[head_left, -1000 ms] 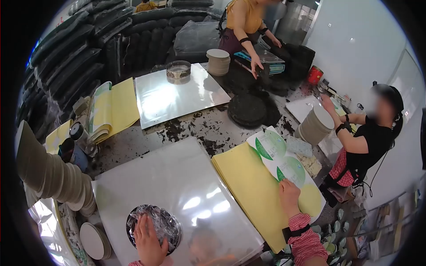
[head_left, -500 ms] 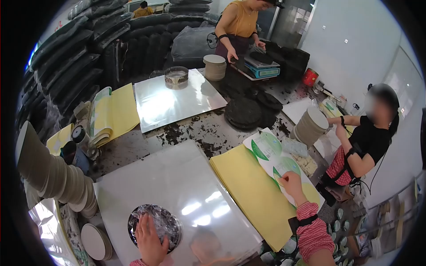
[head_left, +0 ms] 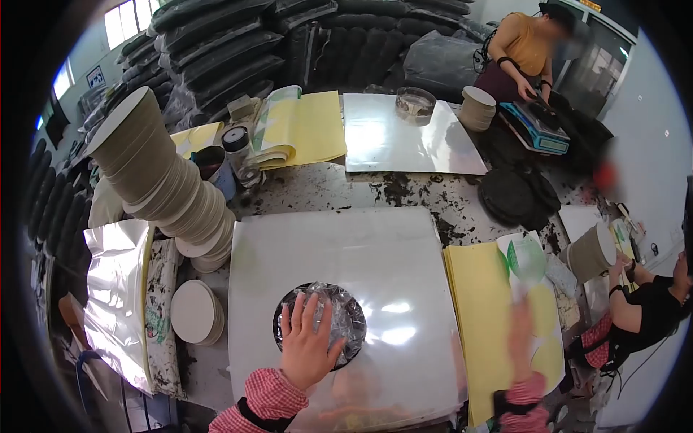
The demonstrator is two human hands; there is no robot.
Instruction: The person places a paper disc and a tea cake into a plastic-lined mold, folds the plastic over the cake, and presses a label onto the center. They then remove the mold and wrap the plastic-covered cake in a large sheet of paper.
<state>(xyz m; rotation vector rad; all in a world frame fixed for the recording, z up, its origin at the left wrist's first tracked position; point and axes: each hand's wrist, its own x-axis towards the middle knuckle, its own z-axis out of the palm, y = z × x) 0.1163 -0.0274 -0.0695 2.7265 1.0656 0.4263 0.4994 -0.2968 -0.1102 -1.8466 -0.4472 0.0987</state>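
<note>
My left hand [head_left: 307,350] lies flat with its fingers spread on a round dark disc wrapped in clear film [head_left: 346,307]. The disc rests on a stack of shiny silvery sheets [head_left: 404,252]. Over the right side, my right hand [head_left: 518,339] is smeared by motion, above the yellow sheets [head_left: 480,310] and the white sheet with green round prints [head_left: 527,258]. Its fingers and anything in them cannot be made out.
Tall piles of round grey discs [head_left: 173,187] lean at the left, beside a jar [head_left: 237,141]. A metal ring [head_left: 415,105] sits on a far silvery sheet. Dark round cakes [head_left: 507,196] lie at the back right. Two people work at the right, one near a scale [head_left: 538,133].
The view has swung left, so the table things appear further right. My left hand stays on the wrapped disc. My right hand, earlier pinching at the printed sheet, is now blurred near it.
</note>
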